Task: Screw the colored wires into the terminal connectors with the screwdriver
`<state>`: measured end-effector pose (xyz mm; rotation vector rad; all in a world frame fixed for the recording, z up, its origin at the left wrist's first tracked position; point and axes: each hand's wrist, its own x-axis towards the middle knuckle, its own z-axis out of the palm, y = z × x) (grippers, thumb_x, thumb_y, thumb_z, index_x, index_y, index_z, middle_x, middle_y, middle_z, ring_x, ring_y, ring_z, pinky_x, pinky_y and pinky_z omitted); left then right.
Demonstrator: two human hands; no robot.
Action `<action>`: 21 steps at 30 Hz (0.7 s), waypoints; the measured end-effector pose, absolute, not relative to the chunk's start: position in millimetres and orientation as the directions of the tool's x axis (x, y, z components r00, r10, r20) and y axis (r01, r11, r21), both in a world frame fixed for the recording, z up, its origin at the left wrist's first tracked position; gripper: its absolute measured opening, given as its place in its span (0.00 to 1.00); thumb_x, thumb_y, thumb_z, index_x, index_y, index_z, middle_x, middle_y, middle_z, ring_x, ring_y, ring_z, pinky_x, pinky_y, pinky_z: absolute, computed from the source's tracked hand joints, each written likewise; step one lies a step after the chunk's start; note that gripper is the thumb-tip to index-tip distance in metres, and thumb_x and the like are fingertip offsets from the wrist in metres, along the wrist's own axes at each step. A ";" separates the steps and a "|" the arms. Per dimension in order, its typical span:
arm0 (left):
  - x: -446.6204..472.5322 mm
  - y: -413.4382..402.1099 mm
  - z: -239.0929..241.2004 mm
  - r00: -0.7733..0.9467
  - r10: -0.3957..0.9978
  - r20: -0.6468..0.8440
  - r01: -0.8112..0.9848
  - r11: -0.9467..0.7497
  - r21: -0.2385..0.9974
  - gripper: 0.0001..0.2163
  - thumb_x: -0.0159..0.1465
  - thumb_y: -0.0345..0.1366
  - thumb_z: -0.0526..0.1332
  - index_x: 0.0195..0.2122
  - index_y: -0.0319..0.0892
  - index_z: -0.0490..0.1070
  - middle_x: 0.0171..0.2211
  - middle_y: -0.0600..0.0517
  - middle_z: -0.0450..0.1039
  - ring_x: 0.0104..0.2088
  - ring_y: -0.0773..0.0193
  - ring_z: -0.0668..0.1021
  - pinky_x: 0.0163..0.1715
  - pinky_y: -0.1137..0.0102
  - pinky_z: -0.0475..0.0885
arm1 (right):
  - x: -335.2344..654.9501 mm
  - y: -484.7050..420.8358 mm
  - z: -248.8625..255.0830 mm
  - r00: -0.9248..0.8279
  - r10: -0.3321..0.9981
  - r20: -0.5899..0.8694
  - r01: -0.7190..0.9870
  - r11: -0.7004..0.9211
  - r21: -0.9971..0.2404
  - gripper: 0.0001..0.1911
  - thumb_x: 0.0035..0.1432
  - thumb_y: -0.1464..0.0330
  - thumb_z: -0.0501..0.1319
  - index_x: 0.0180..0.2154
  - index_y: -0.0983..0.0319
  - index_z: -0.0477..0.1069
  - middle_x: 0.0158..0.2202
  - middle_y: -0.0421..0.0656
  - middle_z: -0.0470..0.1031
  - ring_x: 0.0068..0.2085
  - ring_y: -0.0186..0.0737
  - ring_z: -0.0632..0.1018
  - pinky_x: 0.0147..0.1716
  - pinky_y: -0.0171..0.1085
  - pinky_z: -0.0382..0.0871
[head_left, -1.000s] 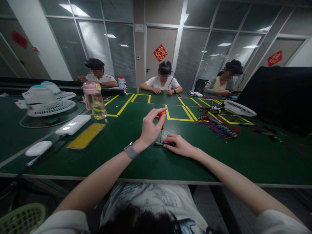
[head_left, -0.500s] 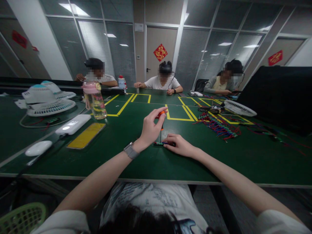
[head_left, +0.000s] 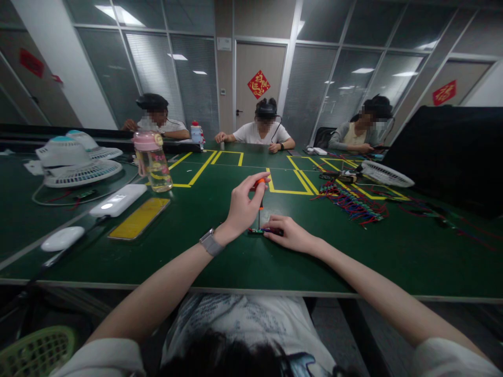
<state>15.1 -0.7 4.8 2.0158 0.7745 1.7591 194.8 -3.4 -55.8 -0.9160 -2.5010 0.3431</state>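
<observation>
My left hand (head_left: pixel 244 201) is closed around the orange-and-black handle of a screwdriver (head_left: pixel 259 217). The screwdriver stands upright, its thin shaft reaching down to a small green circuit board (head_left: pixel 256 231) on the table. Low beside it, my right hand (head_left: pixel 290 233) rests on the table, its fingertips pinched at the board's right end, by some dark wires. What exactly these fingertips grip is partly hidden.
On the green table (head_left: pixel 236 267), a pink-lidded bottle (head_left: pixel 157 165), a phone (head_left: pixel 139 219), a white power bank (head_left: pixel 118 200) and fans (head_left: pixel 82 173) stand left. Wired circuit boards (head_left: pixel 353 201) and a dark monitor (head_left: pixel 451 157) are right. Several people sit opposite.
</observation>
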 end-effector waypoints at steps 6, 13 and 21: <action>15.0 -1.6 5.6 0.080 0.611 0.787 0.168 -0.787 0.594 0.11 0.68 0.34 0.55 0.49 0.42 0.72 0.42 0.47 0.78 0.37 0.66 0.79 0.37 0.73 0.74 | 194.8 -3.5 -55.4 -0.678 0.657 0.331 0.539 0.750 -0.384 0.13 0.63 0.67 0.58 0.46 0.63 0.77 0.35 0.45 0.73 0.33 0.36 0.74 0.34 0.34 0.67; 14.3 0.1 4.5 0.087 0.604 0.792 0.170 -0.792 0.586 0.11 0.68 0.35 0.55 0.49 0.42 0.72 0.42 0.48 0.77 0.37 0.66 0.80 0.38 0.72 0.74 | 194.4 -4.2 -54.5 -0.673 0.662 0.330 0.541 0.745 -0.391 0.12 0.63 0.67 0.58 0.45 0.63 0.77 0.35 0.45 0.73 0.33 0.37 0.74 0.34 0.34 0.67; 14.7 -1.1 5.8 0.086 0.606 0.791 0.172 -0.791 0.588 0.11 0.68 0.34 0.55 0.48 0.42 0.72 0.41 0.48 0.77 0.37 0.66 0.79 0.38 0.72 0.74 | 194.7 -3.2 -55.7 -0.672 0.662 0.332 0.541 0.745 -0.390 0.13 0.63 0.67 0.58 0.46 0.63 0.77 0.35 0.44 0.73 0.33 0.36 0.74 0.34 0.34 0.67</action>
